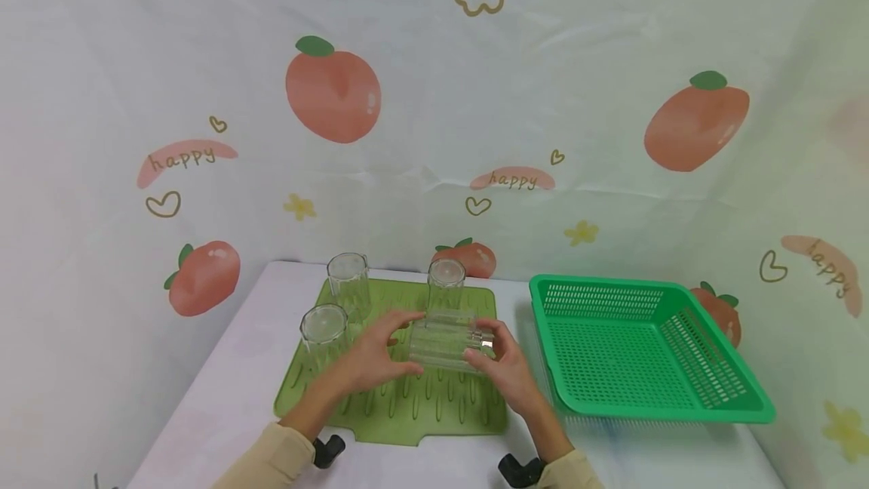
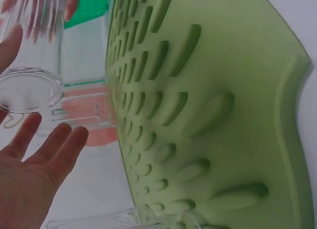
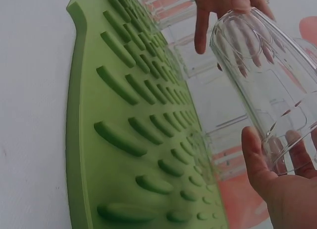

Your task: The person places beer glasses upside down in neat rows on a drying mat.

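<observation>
A clear drinking glass (image 1: 441, 349) is held on its side above a green ridged drying mat (image 1: 394, 425). My right hand (image 1: 508, 372) grips its right end, thumb in front and fingers curled over the edge. At the other end my left hand (image 1: 372, 357) has thumb and fingers spread around the glass's base. In the right wrist view one left finger (image 3: 240, 2) meets the base's edge. Several left fingertips (image 2: 59, 135) show beside the base in the left wrist view, fairly straight.
Three more glasses stand on the mat: one near left (image 1: 324, 334), one far left (image 1: 348, 281), one at the back (image 1: 446, 285), partly behind the held glass. A green plastic basket (image 1: 553, 376) sits right of the mat on the white table (image 1: 217, 398). A patterned cloth (image 1: 421, 96) hangs behind.
</observation>
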### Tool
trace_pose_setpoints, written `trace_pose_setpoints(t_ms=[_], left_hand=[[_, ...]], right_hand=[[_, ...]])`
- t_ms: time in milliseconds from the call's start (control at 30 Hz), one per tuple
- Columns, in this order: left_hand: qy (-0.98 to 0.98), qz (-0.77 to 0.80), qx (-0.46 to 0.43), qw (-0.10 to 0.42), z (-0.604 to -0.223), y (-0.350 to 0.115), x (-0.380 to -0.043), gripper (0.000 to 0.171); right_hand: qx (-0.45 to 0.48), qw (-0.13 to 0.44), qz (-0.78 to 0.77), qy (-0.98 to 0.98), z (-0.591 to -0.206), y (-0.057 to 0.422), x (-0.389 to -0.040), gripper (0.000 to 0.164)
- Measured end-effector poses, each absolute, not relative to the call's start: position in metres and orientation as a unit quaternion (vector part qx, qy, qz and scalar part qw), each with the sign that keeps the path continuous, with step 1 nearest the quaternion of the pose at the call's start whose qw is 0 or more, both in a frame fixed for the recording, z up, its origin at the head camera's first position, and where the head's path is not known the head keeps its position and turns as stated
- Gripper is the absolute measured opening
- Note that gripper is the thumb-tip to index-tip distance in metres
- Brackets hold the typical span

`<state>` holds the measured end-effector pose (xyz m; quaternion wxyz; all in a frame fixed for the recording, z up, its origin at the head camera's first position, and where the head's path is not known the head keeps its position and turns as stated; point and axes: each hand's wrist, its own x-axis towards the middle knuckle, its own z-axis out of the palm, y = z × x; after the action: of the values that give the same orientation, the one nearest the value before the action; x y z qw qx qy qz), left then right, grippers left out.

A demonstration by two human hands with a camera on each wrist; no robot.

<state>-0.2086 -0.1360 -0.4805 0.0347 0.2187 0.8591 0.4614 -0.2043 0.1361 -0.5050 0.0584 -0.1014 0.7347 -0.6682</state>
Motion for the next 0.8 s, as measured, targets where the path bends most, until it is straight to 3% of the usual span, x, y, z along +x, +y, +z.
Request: trace_pose_setpoints(t_ms=[333,500,633,800], left_hand=[[0.833,0.51,0.204,0.063,-0.486,-0.137,-0.208,0.071],[0.834,0.513,0.198,0.054,-0.48,-0.135,-0.206,0.067],[0.843,0.502,0.189,0.044,-0.477,-0.135,-0.206,0.064],[0.851,0.493,0.177,0.039,-0.475,-0.136,-0.208,0.063]], right_hand=[[-0.08,0.074,-0.663,0.741,-0.506,0.132,-0.204,0.055],[-0.069,0.049,-0.639,0.765,-0.508,0.131,-0.202,0.053],[-0.08,-0.028,-0.594,0.8,-0.509,0.129,-0.199,0.051],[-0.193,-0.209,-0.475,0.833,-0.508,0.126,-0.198,0.052]])
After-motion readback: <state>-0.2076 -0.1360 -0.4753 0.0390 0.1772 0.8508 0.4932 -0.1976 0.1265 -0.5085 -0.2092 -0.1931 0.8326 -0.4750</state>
